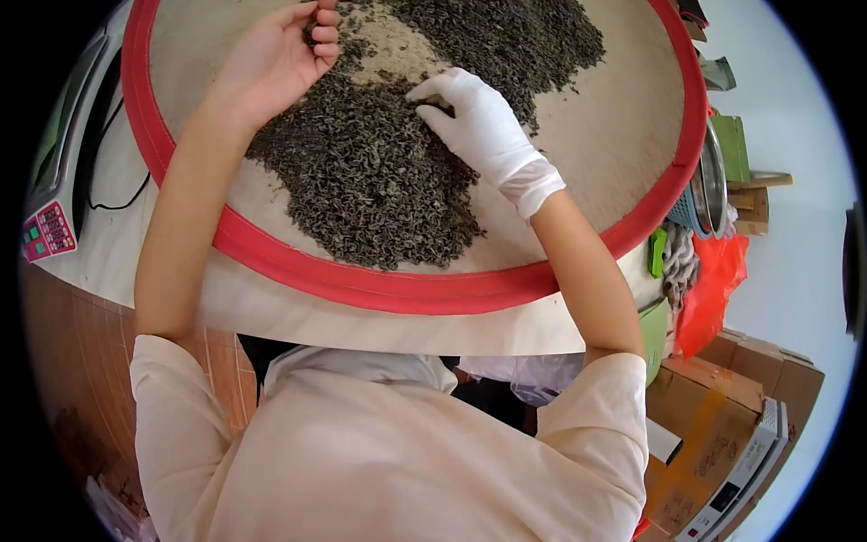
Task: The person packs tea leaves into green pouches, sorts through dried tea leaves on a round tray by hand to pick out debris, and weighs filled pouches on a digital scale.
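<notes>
A large round tray with a red cloth rim (pixel 406 294) bears a heap of dark, curled dried leaves (pixel 370 181). Bare and palm up, my left hand (pixel 275 63) is above the tray's upper left part, its fingers curled over some dark leaves; whether it grips them all is hard to see. My right hand (pixel 474 122) wears a white glove and rests at the right edge of the heap. Its thumb and forefinger are apart, with leaves beneath them. A second pile of leaves (pixel 524 45) lies farther back, beside a pale patch of finer bits (pixel 393 50).
A scale with a pink keypad (pixel 50 230) stands at the left, with a black cable (pixel 122 203) beside it. To the right are a metal bowl (pixel 713 176), a red plastic bag (pixel 713 294), a green box (pixel 730 149) and cardboard boxes (pixel 704 434).
</notes>
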{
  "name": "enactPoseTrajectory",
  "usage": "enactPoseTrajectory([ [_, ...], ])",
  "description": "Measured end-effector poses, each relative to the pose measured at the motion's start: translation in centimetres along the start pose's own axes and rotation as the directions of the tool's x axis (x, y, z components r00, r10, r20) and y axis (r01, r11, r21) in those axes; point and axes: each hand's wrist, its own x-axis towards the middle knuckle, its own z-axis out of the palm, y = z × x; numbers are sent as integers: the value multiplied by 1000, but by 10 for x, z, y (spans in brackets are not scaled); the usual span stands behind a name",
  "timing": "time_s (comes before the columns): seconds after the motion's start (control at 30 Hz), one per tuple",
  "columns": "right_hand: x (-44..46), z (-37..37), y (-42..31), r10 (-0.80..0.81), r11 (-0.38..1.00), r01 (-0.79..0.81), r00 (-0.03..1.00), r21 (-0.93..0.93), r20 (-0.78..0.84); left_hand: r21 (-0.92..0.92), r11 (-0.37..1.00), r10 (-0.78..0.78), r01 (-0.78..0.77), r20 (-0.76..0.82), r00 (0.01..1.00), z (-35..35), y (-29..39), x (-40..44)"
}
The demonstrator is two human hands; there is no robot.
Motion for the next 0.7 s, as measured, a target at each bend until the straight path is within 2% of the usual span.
enactPoseTrajectory([
  [0.07,-3,-1,0,256,934,-263,965,242,60,-15,1000,-7,8,25,1000,-3,0,1],
  [0.1,-5,-3,0,306,881,-300,951,367,44,-17,1000,-5,6,26,1000,-3,0,2],
  [0.13,-6,-5,1,304,882,-299,952,364,44,-13,1000,-4,5,31,999,-3,1,2],
  [0.2,-6,-14,-2,463,558,-435,870,707,169,-8,1000,2,-2,36,999,1,2,2],
  [0.27,-8,-23,-3,444,517,-434,873,738,203,17,1000,1,-1,-12,1000,12,0,-1],
  [0.33,-10,-27,-2,365,374,-393,895,840,256,16,1000,-11,11,-5,1000,18,-4,-2],
  [0.4,-12,-27,-5,358,350,-384,898,854,257,15,1000,-26,26,5,1000,22,-7,-2],
  [0.47,-13,-29,-8,299,252,-352,914,901,274,45,999,-20,23,-64,998,26,-11,-3],
  [0.53,-13,-30,-11,305,254,-346,915,903,265,64,997,-29,33,-62,998,25,-11,-3],
  [0.6,-14,-33,-16,338,385,-348,915,855,221,82,996,-39,44,-62,997,28,-12,-3],
  [0.7,-15,-35,-23,374,407,-338,909,849,183,96,991,-78,88,-105,991,36,-17,-5],
])
